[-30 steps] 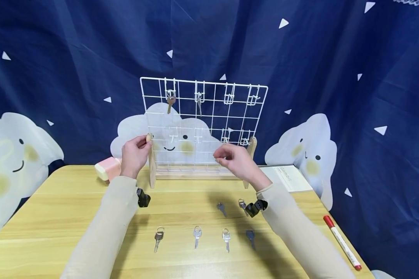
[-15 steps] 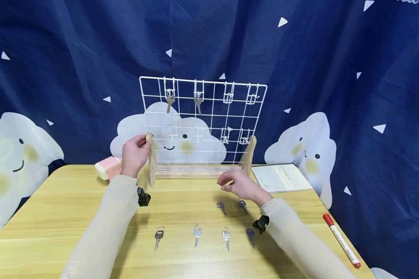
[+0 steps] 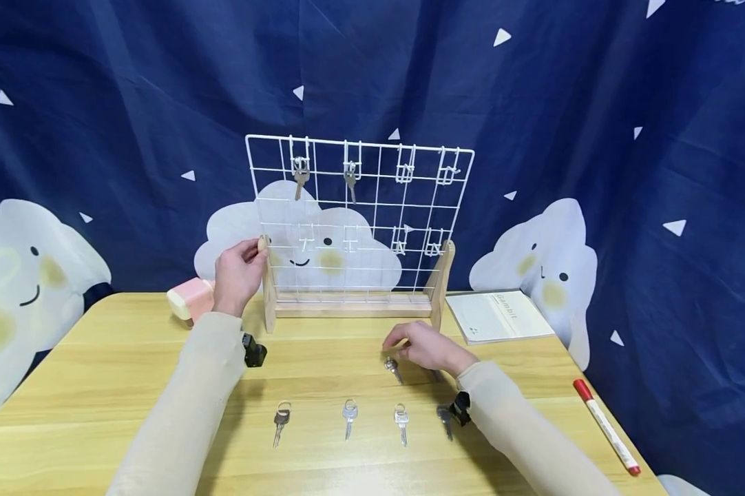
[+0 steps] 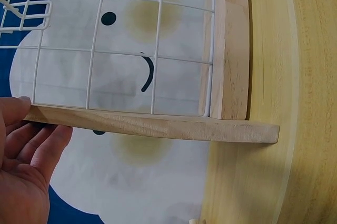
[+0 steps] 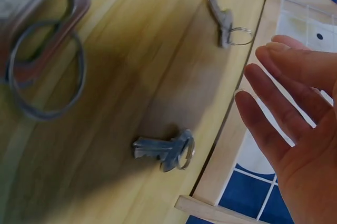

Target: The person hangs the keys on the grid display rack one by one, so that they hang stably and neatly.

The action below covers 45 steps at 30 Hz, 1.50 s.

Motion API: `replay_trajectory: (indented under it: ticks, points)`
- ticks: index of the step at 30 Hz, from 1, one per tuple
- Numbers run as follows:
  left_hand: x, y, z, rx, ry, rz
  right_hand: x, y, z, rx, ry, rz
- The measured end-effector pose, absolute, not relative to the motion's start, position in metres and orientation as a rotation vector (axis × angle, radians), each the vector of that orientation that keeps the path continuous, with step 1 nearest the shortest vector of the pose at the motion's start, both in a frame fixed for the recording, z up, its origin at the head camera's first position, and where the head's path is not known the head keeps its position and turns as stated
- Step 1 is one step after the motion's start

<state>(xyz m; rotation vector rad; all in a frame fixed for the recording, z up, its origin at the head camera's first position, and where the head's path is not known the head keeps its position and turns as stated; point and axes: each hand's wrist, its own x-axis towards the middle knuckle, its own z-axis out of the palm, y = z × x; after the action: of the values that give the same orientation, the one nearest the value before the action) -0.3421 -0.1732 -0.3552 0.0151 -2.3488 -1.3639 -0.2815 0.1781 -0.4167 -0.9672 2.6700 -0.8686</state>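
Note:
My left hand (image 3: pixel 237 279) pinches the left wooden post (image 4: pixel 158 125) of a white wire grid rack (image 3: pixel 360 313) between thumb and fingers. Two keys hang from its upper hooks, a brownish key (image 3: pixel 301 180) at the far left and a second key (image 3: pixel 351 180) beside it. Low over the table, my right hand (image 3: pixel 427 346) holds nothing, its fingers loosely bent and apart in the right wrist view. Just below its fingertips lies a ringed key (image 3: pixel 395 372); another is mostly hidden behind the hand. Two keys (image 5: pixel 168 149) show beneath it in the right wrist view.
Nearer the front lie a dark-headed key (image 3: pixel 280 421), two silver keys (image 3: pixel 349 417) and a key (image 3: pixel 444 421) partly covered by the right wrist camera. A pink and cream box (image 3: pixel 193 301) stands left, a booklet (image 3: pixel 499 317) and red-capped marker (image 3: pixel 606 427) right.
My right hand has come down from in front of the grid to just above the keys on the table. My left hand has kept its grip on the post.

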Motion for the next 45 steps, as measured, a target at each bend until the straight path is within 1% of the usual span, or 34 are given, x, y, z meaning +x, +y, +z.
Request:
replay_trajectory:
  ticks: [9,17,25,36,40,45]
  points:
    - [-0.341,-0.173,-0.355,0.030,-2.354,-1.383,-0.289,0.178,-0.429,-1.005,2.654,-0.872]
    - [-0.342,-0.173,-0.354,0.022,-2.347,-1.345,-0.292,0.176,-0.431,-1.082,2.658,-0.868]
    - [-0.343,-0.173,-0.354,0.010,-2.345,-1.360,-0.293,0.177,-0.434,-1.040,2.701,-0.838]
    - [-0.344,-0.173,-0.354,0.008,-2.339,-1.386,-0.285,0.185,-0.415,-0.953,2.658,-0.975]
    - [-0.344,-0.174,-0.355,0.022,-2.338,-1.396,-0.283,0.186,-0.407,-0.964,2.664,-1.040]
    - [-0.343,-0.175,-0.357,0.029,-2.329,-1.410,-0.283,0.189,-0.405,-0.941,2.676,-1.069]
